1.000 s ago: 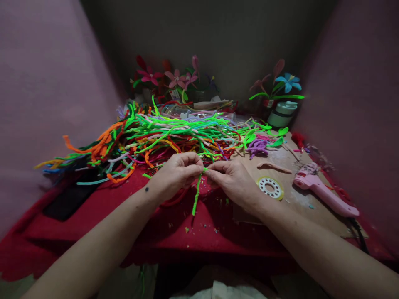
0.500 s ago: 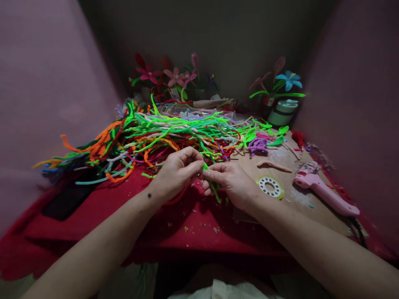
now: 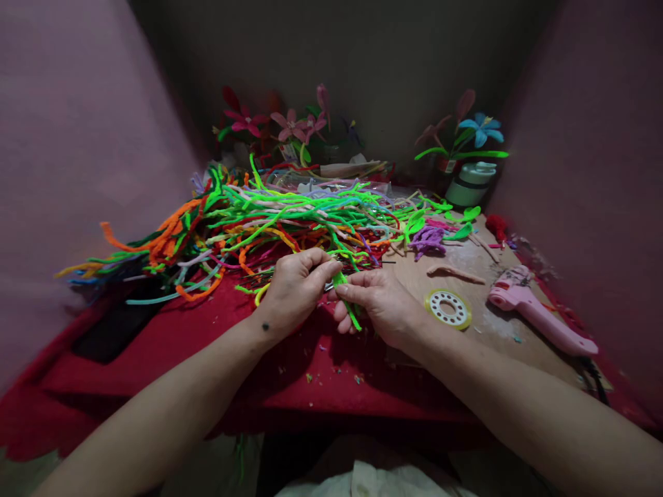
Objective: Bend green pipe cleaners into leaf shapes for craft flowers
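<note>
A bright green pipe cleaner piece (image 3: 353, 314), bent or folded into a short narrow strip, is pinched between both hands over the red cloth. My left hand (image 3: 303, 286) closes thumb and forefinger on its upper end. My right hand (image 3: 376, 300) grips it lower down, thumb on top, with the tail of the piece hanging below. Something small and metallic shows between the hands, but I cannot make out what it is. Just beyond the hands lies a large tangled heap of coloured pipe cleaners (image 3: 300, 210), mostly green, orange and red.
On the wooden board (image 3: 409, 276) at right lie a pink glue gun (image 3: 543, 314), a yellow-edged tape roll (image 3: 448, 308) and purple pipe cleaners (image 3: 428, 239). A dark phone-like slab (image 3: 111, 331) rests at left. Pipe cleaner flowers (image 3: 481, 131) and a pale green jar (image 3: 471, 185) stand behind.
My left hand has shifted slightly right and down, its wrist turning a little. The green piece now shows more of its flat side between the hands; both still grip it.
</note>
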A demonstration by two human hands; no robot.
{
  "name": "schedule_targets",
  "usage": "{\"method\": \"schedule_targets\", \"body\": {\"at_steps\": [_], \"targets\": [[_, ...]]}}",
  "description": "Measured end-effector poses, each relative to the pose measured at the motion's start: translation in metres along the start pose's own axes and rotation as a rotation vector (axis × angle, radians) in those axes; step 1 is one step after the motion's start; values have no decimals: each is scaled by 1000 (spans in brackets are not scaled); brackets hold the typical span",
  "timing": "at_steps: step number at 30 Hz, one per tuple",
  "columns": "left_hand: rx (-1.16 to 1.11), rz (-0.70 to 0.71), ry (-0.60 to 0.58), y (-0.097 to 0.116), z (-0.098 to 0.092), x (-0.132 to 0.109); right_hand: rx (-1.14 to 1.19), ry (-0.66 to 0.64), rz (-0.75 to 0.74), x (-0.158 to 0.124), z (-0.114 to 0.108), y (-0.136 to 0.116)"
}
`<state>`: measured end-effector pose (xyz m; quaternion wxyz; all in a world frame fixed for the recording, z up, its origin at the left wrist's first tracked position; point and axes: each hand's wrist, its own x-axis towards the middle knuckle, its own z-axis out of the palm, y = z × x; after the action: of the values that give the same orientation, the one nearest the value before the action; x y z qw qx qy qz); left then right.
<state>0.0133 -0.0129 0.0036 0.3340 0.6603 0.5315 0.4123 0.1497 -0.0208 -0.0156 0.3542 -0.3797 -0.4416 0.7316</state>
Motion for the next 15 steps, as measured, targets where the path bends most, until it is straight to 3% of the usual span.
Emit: {"method": "schedule_targets", "body": {"at_steps": [10, 15], "targets": [[-251, -176, -140, -2, -6, 5, 185, -103, -21, 2, -5, 3], [-249, -202, -122, 2, -6, 3, 228, -97, -30, 3, -8, 7]]}}
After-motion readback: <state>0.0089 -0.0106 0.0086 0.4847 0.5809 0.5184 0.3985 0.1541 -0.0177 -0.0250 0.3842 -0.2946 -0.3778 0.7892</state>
